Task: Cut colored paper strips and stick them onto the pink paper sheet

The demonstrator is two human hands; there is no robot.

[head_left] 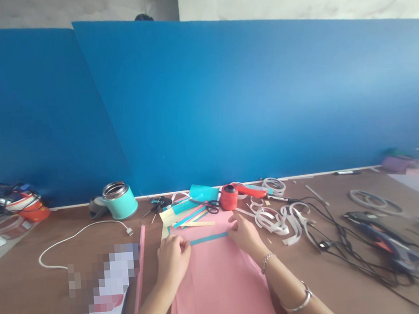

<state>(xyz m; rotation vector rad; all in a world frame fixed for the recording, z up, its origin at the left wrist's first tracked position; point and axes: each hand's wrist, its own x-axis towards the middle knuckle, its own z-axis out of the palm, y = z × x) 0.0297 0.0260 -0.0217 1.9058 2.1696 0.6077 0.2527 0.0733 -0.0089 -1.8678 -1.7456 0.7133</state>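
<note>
A narrow blue paper strip lies across the upper part of a large pink paper sheet. At the strip's left end, my left hand is closed, thumb and fingers pinched on it. My right hand pinches the right end, its fingers curled. Both hands rest on the pink paper. Just beyond them are cut blue and yellow paper strips, black scissors and a red round container.
Left of the paper are a phone with a blurred screen, a white cable and a turquoise cup. White curled strips, black cables and a dark blue tool lie right. A blue partition stands behind.
</note>
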